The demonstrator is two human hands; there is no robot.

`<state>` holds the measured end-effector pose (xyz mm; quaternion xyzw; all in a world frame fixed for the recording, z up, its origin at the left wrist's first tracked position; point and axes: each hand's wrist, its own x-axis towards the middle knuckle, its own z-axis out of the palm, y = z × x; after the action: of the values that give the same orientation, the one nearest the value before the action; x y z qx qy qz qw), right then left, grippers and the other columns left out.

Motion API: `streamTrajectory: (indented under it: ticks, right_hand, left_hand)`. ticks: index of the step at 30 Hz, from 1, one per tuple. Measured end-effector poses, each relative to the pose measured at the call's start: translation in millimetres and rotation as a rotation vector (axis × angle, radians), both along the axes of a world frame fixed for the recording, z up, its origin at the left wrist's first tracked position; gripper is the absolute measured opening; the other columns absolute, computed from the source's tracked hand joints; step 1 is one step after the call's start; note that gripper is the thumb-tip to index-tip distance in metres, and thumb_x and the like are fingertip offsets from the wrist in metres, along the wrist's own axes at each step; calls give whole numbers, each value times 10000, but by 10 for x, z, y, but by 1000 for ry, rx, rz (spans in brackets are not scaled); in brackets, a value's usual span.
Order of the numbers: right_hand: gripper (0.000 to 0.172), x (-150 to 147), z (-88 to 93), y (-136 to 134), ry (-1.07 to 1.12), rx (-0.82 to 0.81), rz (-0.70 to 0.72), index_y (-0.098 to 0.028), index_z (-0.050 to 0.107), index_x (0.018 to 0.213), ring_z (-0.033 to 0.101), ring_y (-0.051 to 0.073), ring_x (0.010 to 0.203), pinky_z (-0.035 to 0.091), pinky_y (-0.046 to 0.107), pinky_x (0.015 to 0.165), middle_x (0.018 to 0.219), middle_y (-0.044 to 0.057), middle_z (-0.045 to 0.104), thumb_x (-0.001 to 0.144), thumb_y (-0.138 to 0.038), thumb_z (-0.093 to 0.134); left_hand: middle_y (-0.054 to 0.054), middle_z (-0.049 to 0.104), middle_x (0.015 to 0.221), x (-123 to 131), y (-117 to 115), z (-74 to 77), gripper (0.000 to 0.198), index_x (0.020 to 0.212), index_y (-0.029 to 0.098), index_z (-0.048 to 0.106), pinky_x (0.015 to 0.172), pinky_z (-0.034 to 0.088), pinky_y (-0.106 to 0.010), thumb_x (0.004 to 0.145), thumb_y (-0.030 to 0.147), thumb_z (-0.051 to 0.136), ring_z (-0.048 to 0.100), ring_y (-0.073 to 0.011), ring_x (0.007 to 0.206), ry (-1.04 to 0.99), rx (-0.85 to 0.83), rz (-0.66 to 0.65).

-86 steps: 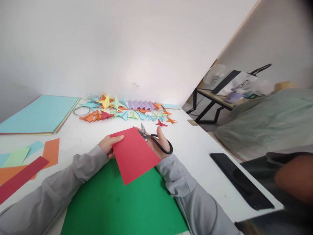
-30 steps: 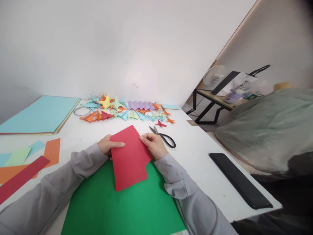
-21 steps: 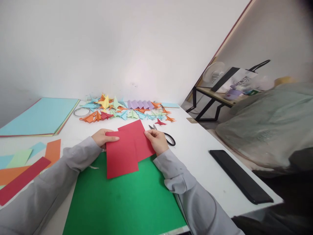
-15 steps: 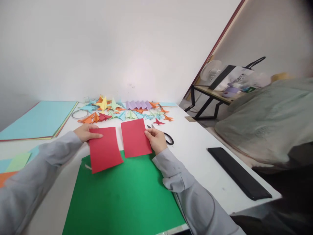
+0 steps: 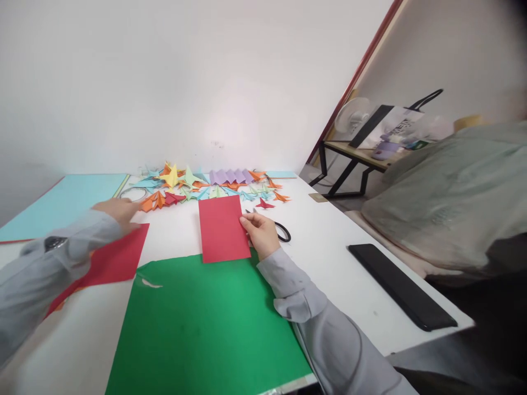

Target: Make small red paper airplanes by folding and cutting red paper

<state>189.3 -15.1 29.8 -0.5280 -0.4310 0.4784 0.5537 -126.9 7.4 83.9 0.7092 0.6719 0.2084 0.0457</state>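
Two hands work over the white bench (image 5: 329,274), and each is by a piece of red paper. The right hand (image 5: 262,231) is nearly closed, thumb and fingers pinching the right edge of a red rectangle (image 5: 224,229), which is held up with its face towards the camera, its lower edge overlapping the far edge of a large green sheet (image 5: 206,323). The left hand (image 5: 117,213) is blurred, palm down, over the upper edge of another red piece (image 5: 129,255) left of the green sheet; whether its fingers grip that piece or only touch it, I cannot tell. A watch (image 5: 55,243) shows on the left sleeve. Black-handled scissors (image 5: 283,232) lie just beyond the right hand, partly hidden by it. Along the wall runs a row of folded paper shapes (image 5: 173,175) in yellow, orange, green, blue and red, with a pleated purple strip (image 5: 231,176) among them and a thin ring of wire (image 5: 132,193) at the left end. A stack of large sheets, pale blue on top (image 5: 74,195), lies at the far left. A long black object (image 5: 401,286) rests near the right edge, and beyond it shows part of another person in a pale green top (image 5: 444,208).
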Motion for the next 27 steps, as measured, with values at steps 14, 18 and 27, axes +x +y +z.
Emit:
streamTrajectory:
  ticks: [14,18,27]
  right_hand:
    - [306,91,-45,39,47,105,8,-164,552,563,360,37,337,252,169,326,413,-66,482,584,-431,701]
    - [347,95,-52,49,198,22,103,-180,576,672,482,70,387,362,176,345,516,-47,557,601,-507,669]
    - [369,130,-131,57,179,-101,253,-165,644,795,556,126,419,418,222,368,569,-1,649,496,-347,760]
  left_hand:
    - [-54,668,604,1374,-253,-612,432,825,83,592,384,522,-283,474,232,796,615,-190,452,-1438,-308,-153]
    - [-75,692,763,1369,-241,-608,400,839,82,596,445,569,-285,487,134,780,642,-181,527,-1591,-244,-48]
    - [-52,682,726,1338,-203,-587,430,893,104,574,498,577,-320,522,199,771,653,-197,565,-1605,-388,-121]
